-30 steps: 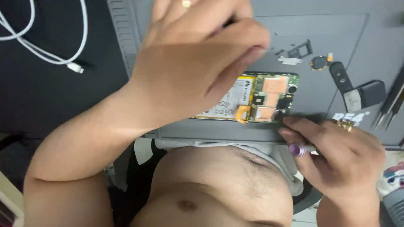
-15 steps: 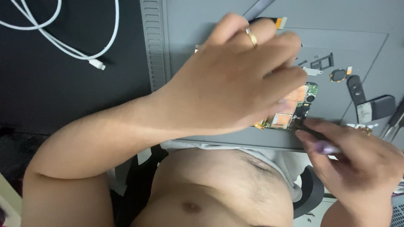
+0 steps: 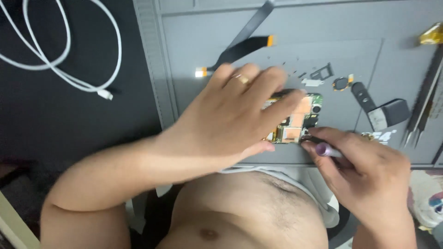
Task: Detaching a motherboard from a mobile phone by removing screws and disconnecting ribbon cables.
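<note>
Two hands: left hand (image 3: pixel 230 120) spread over circuit board (image 3: pixel 300 117); right hand (image 3: pixel 364 170) pinching purple tool (image 3: pixel 326 150).

an opened phone (image 3: pixel 300 121) is lying on a work mat (image 3: pixel 194 60), near the mat's front edge. the left hand (image 3: pixel 230 124) is lying over the phone's left part, and the right hand (image 3: pixel 364 170) is sitting just right of the phone, holding a small tool (image 3: pixel 328 150) at the phone's front right corner. behind the hands a flat ribbon cable (image 3: pixel 240 48) is lying on the mat. small parts (image 3: pixel 341 83) are lying right of the phone, with tweezers (image 3: pixel 422 110) further right. a cable (image 3: pixel 60 60) is lying off the mat, to its left.
</note>
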